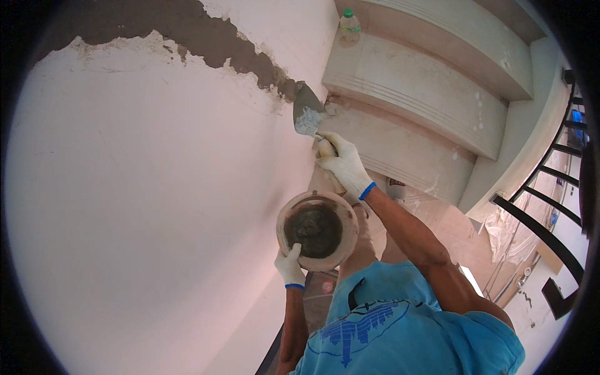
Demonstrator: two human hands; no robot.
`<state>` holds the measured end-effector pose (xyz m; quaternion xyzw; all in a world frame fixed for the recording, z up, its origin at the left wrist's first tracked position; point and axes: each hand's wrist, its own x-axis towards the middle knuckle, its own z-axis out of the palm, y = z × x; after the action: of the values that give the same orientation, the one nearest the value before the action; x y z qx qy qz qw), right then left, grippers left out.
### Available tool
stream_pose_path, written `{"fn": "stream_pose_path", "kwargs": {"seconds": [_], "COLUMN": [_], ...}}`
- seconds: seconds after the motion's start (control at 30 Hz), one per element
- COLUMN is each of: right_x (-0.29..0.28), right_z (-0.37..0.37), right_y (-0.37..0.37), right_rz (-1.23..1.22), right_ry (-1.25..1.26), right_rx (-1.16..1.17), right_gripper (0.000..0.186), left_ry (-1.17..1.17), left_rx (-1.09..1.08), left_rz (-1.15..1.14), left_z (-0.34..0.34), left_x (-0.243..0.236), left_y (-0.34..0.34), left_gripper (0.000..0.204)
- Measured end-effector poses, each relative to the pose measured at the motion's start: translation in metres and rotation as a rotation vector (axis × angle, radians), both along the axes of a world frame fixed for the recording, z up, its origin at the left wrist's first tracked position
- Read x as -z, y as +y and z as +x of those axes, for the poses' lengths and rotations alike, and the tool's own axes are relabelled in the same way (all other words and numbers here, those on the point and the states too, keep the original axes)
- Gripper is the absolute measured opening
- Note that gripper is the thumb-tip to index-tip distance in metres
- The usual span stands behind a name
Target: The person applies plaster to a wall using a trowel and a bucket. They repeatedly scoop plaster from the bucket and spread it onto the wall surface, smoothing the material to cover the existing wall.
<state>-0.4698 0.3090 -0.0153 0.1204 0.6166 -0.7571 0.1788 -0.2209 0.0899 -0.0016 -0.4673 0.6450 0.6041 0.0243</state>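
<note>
Closest to me, my left hand, in a white glove with a blue cuff, grips the rim of a round bowl; my thumb hooks over the near edge and the rest of my fingers are hidden beneath it. The bowl holds a dark grey, wet mortar. Just beyond it, my right hand, gloved the same way, is closed tight around the handle of a trowel. The blade, smeared with pale grey mix, points up and touches the lower end of a rough grey patch that runs across the white wall. To the right, pale steps climb away, and a plastic bottle with a green cap stands upright on an upper step. A black railing curves along the far right.
</note>
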Motion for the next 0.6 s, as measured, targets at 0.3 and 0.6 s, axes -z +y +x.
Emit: {"fn": "stream_pose_path", "kwargs": {"seconds": [0.3, 0.6], "right_x": [0.003, 0.004], "right_z": [-0.005, -0.007], "right_y": [-0.031, -0.054], "right_rz": [0.098, 0.309], "right_ry": [0.005, 0.115], "right_rx": [0.063, 0.097], "right_gripper": [0.063, 0.063], "left_ry": [-0.017, -0.046], "left_rx": [0.079, 0.125], "left_rz": [0.001, 0.007], "left_z": [-0.008, -0.011], "left_x": [0.003, 0.009], "left_y": [-0.009, -0.022], "left_gripper": [0.047, 0.045]}}
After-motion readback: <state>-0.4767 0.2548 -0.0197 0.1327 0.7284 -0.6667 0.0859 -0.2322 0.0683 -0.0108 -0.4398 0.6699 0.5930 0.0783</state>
